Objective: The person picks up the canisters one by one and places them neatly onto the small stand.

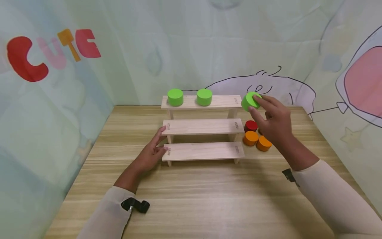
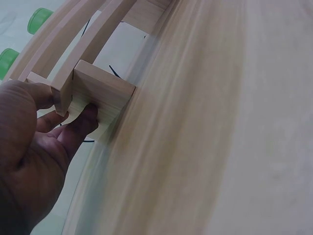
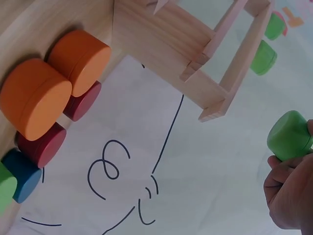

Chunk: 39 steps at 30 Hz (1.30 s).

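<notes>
A three-step wooden rack [image 1: 203,126] stands on the table, with two green round blocks [image 1: 175,97] [image 1: 204,97] on the left and middle of its top step. My right hand [image 1: 273,119] pinches another green block [image 1: 249,101] between thumb and fingers, in the air just off the top step's right end. In the right wrist view this green block [image 3: 289,135] is held at the right edge by my hand [image 3: 291,191]. On the rack's left side, my left hand [image 1: 149,154] touches the ends of the middle and bottom steps; the left wrist view shows the hand [image 2: 44,142] gripping the rack's end [image 2: 100,90].
Right of the rack, two orange blocks [image 1: 250,138] stand on the table [image 1: 191,199] before a red one [image 1: 251,125]. In the right wrist view are also two red blocks [image 3: 42,144], a blue block [image 3: 22,175] and a green one [image 3: 6,188]. A printed cloth [image 1: 191,43] hangs behind.
</notes>
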### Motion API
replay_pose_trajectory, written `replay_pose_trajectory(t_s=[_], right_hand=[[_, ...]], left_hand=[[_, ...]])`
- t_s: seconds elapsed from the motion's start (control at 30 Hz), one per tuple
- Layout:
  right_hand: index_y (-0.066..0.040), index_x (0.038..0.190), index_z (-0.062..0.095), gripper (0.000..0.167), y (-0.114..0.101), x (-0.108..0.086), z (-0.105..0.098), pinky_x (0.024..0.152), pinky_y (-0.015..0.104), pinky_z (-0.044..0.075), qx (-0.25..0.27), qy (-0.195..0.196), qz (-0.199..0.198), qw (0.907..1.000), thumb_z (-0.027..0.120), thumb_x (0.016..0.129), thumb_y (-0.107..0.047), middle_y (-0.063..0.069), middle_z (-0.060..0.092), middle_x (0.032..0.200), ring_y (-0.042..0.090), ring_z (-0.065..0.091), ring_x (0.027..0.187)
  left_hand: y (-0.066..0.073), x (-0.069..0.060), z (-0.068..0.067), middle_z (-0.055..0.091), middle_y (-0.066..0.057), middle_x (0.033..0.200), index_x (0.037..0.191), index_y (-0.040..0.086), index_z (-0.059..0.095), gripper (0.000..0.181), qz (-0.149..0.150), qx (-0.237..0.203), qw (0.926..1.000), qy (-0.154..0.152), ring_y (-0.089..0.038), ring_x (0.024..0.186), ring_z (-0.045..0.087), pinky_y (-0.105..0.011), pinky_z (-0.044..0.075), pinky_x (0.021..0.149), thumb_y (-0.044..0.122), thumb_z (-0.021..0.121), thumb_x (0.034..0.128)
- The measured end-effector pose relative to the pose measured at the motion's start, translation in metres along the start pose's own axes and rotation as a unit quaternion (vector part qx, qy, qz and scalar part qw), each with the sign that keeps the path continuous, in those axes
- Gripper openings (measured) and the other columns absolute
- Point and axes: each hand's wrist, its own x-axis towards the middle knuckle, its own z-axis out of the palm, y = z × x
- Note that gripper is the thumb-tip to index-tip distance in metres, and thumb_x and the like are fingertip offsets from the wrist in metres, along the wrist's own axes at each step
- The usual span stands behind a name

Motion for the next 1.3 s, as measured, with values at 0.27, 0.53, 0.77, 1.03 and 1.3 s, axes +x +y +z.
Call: replay_pose_trajectory(t_s=[0.27,0.53,0.77,1.03,1.3], right_hand=[[-0.009,0.145,0.071,0.044,-0.001,0.017,0.019,0.073,0.02,0.048,-0.016,-0.035,0.023,0.999,0.077,0.104,-0.022,0.021,0.072,0.142,0.034,0.068,0.097],[-0.013,0.15,0.068,0.045,-0.002,0.035,0.038,0.094,0.058,0.067,-0.021,-0.099,0.052,0.9935,0.071,0.108,-0.03,0.021,0.07,0.144,0.042,0.069,0.127],[-0.015,0.152,0.066,0.047,0.0,0.047,0.051,0.096,0.056,0.065,-0.046,-0.136,0.062,0.9878,0.069,0.109,-0.035,0.02,0.069,0.149,0.042,0.067,0.132],[-0.017,0.156,0.062,0.051,0.002,0.052,0.06,0.114,0.062,0.055,-0.062,-0.165,0.077,0.9813,0.068,0.11,-0.038,0.022,0.066,0.152,0.046,0.063,0.139],[-0.016,0.156,0.062,0.052,0.002,0.054,0.065,0.118,0.062,0.053,-0.06,-0.174,0.085,0.9792,0.069,0.109,-0.038,0.022,0.066,0.153,0.045,0.063,0.141]], left_hand=[[0.0,0.0,0.001,0.027,-0.031,0.177,0.177,0.033,0.009,0.083,0.003,0.009,1.0,0.002,-0.055,0.147,0.054,-0.062,0.054,0.114,0.005,0.054,0.1134],[0.0,0.001,0.001,0.029,-0.029,0.177,0.176,0.038,0.01,0.083,-0.005,0.015,0.9999,0.004,-0.054,0.146,0.055,-0.063,0.054,0.115,0.007,0.055,0.1136],[0.001,0.001,0.0,0.027,-0.029,0.178,0.177,0.037,0.009,0.083,-0.003,0.008,1.0,0.001,-0.055,0.148,0.053,-0.063,0.052,0.116,0.006,0.054,0.1138],[0.001,0.001,-0.001,0.026,-0.029,0.178,0.176,0.038,0.009,0.083,-0.005,0.008,1.0,0.0,-0.055,0.148,0.053,-0.064,0.052,0.116,0.007,0.054,0.1139],[0.0,0.001,0.0,0.026,-0.028,0.178,0.176,0.038,0.01,0.084,-0.002,0.006,1.0,0.004,-0.054,0.149,0.052,-0.064,0.051,0.117,0.005,0.054,0.1134]])
